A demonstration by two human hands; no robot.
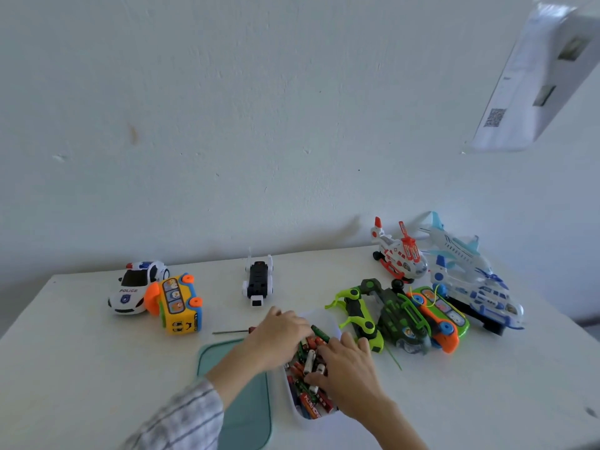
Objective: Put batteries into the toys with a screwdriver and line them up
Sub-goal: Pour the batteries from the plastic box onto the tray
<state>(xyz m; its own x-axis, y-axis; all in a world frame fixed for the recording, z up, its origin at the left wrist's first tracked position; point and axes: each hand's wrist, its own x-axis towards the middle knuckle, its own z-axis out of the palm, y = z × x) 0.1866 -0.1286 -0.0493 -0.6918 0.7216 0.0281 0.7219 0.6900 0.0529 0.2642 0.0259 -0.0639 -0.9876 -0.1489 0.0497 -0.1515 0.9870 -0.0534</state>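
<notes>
Bare-skinned and close together, both hands work in the white container (pixel 297 414) of batteries (pixel 308 362) at the near edge of the table (pixel 81 368). The left hand (pixel 279 329) reaches in from the left, fingers curled over the heap; it seems to pinch a green battery (pixel 319 332) at its fingertips, though the grip is partly hidden. The right hand (pixel 349 368) lies palm-down over the pile, fingers bent among the cells; whether it holds one I cannot tell. A teal lid (pixel 240 401) lies just left of the container, under the left forearm and its striped sleeve (pixel 181 417).

Beyond the left hand the screwdriver (pixel 232 332) rests on the table, unheld. Farther back a white-and-black toy (pixel 258 282) lies belly-up, apparently opened for batteries. The police car (pixel 134 287) and the yellow bus (pixel 178 305) sit at the left, perhaps finished. A heap at the right, with a green robot toy (pixel 360 315), helicopter (pixel 401 254) and airplane (pixel 467 274), looks untouched, so most of the task remains.
</notes>
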